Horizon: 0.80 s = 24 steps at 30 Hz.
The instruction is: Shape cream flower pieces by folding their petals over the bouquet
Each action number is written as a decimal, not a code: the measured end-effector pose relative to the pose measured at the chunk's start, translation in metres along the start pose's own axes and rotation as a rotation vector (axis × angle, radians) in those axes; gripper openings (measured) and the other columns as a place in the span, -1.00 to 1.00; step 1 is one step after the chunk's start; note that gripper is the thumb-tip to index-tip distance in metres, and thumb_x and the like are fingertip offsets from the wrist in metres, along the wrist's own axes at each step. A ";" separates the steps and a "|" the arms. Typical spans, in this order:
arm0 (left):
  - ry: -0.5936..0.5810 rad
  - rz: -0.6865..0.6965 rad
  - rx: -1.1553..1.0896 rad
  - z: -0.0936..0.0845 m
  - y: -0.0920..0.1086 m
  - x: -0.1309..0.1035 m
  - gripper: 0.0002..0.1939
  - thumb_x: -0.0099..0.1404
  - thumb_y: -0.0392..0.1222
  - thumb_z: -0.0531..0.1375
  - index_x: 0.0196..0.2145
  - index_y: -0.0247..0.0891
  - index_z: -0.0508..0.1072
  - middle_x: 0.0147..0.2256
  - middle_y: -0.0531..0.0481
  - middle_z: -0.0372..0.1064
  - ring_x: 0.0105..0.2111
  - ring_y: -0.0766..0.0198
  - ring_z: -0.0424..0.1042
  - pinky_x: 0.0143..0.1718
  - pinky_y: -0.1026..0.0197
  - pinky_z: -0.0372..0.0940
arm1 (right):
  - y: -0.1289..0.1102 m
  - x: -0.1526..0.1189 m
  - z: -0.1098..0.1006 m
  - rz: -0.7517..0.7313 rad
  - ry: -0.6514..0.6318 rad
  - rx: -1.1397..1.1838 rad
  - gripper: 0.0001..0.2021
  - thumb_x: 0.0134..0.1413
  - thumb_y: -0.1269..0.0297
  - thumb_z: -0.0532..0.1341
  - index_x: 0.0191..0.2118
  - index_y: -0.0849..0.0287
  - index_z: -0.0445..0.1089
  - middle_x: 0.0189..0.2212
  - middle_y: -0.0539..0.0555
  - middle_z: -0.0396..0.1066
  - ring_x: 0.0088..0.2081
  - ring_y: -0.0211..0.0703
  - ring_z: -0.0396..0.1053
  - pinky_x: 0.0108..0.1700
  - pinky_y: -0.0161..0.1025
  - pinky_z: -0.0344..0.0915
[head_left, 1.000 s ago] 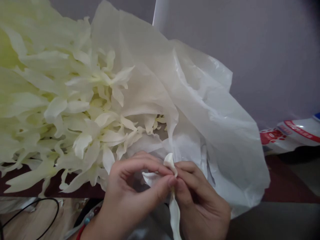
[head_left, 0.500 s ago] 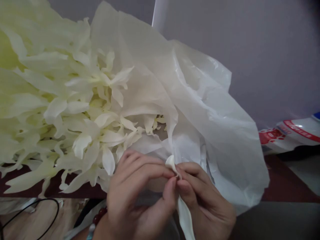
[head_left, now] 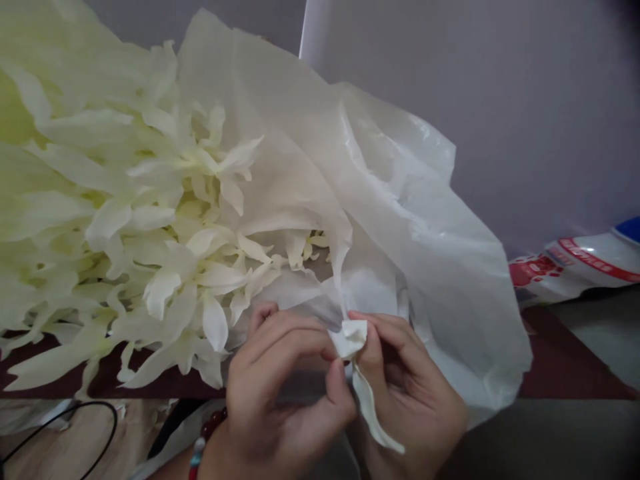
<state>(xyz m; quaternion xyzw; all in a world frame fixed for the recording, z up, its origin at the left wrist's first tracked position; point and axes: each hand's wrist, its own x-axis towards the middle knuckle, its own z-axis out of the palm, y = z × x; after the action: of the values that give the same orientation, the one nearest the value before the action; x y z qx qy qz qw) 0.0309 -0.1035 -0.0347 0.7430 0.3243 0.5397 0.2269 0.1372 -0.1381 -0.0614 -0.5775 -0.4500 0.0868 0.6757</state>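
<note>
Between my two hands is a cream-white artificial petal piece (head_left: 369,407), its long narrow end hanging down over the right palm and its upper end folded over. My left hand (head_left: 285,387) pinches the upper end between thumb and forefinger. Thumb and forefinger of my right hand (head_left: 410,387) are closed on the same piece from the other side. Just beyond the fingers lies a translucent white plastic bag (head_left: 430,247), crumpled and spread open. To the left spreads a large heap of cream-white petal flowers (head_left: 165,220), some of them lying partly in the bag's mouth.
A white, red and blue printed packet (head_left: 580,263) lies at the right edge. Below the heap runs a dark red table edge (head_left: 565,360). A black cable (head_left: 116,427) loops at the lower left. A grey wall (head_left: 480,80) stands behind.
The petal piece has turned in my fingers; its upper end now shows folded and flattened, and its tail has swung right. My left hand has shifted slightly right.
</note>
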 end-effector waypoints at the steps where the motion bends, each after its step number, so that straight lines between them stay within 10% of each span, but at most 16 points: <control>1: 0.006 0.010 0.008 0.001 0.000 -0.001 -0.82 0.18 -0.46 0.18 -0.42 -0.18 0.36 -0.50 0.19 0.47 -0.51 0.37 0.49 -0.17 0.12 0.23 | 0.000 0.001 0.001 0.018 0.020 0.012 -0.87 0.24 0.39 0.29 -0.33 0.09 0.58 -0.40 0.01 0.54 -0.37 -0.20 0.49 -0.39 -0.35 0.41; 12: -0.015 0.059 -0.016 0.005 -0.006 -0.006 -0.81 0.21 -0.47 0.21 -0.33 -0.19 0.44 -0.42 0.11 0.53 -0.42 0.31 0.52 -0.16 0.17 0.36 | -0.005 0.011 0.004 0.324 -0.026 0.224 -0.91 0.08 0.26 0.39 -0.38 0.13 0.54 -0.56 -0.06 0.42 -0.60 -0.30 0.38 -0.63 -0.45 0.27; 18: 0.028 -0.256 -0.249 0.009 -0.010 -0.016 -0.74 0.22 -0.40 0.26 -0.16 -0.13 0.42 -0.11 -0.01 0.48 -0.05 0.22 0.51 0.00 0.23 0.42 | 0.001 0.011 0.002 0.251 -0.153 0.199 -0.89 0.24 0.26 0.31 -0.33 0.11 0.52 -0.39 0.02 0.47 -0.37 -0.20 0.52 -0.54 -0.44 0.31; 24: 0.184 -0.437 -0.384 0.017 -0.009 -0.014 -0.68 0.18 -0.38 0.35 -0.15 -0.10 0.43 -0.27 0.12 0.55 -0.24 0.37 0.56 -0.14 0.39 0.45 | 0.005 0.007 0.000 0.119 -0.138 0.132 -0.88 0.23 0.43 0.28 -0.28 0.06 0.54 -0.34 -0.01 0.50 -0.36 -0.25 0.55 -0.52 -0.48 0.35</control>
<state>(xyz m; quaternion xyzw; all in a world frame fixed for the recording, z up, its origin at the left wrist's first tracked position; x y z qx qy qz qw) 0.0418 -0.1071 -0.0558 0.5469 0.3877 0.5948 0.4438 0.1429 -0.1322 -0.0620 -0.5502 -0.4537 0.1953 0.6733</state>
